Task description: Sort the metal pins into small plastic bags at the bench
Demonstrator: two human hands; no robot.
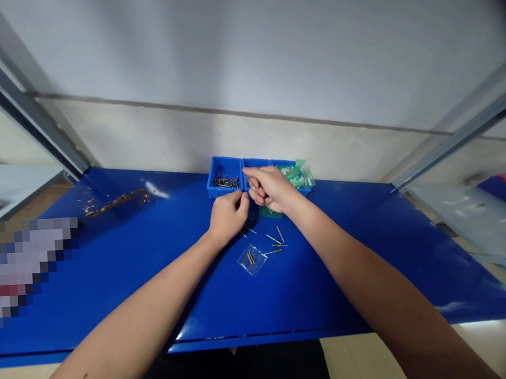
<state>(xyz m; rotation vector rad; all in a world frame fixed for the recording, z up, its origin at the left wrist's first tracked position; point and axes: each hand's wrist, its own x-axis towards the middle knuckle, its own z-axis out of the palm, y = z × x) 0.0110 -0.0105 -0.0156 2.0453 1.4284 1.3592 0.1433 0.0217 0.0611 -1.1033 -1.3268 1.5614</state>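
Note:
My left hand [229,216] is closed just in front of the left blue bin [224,165], which holds many small metal pins. Its fingers are pinched; what they hold is hidden. My right hand [270,187] is closed in front of the middle bin [255,163], its fingers curled near the left fingertips on something too small to name. Below the hands lie several thin pins with yellowish ends [280,233] and a small clear bag [252,260] with brass-coloured pieces inside.
Green-tinted plastic bags [300,174] fill the right bin. On the blue table [134,277], brown crumbs [116,203] are scattered at the back left. Grey frame posts [456,140] stand on both sides, before a pale wall.

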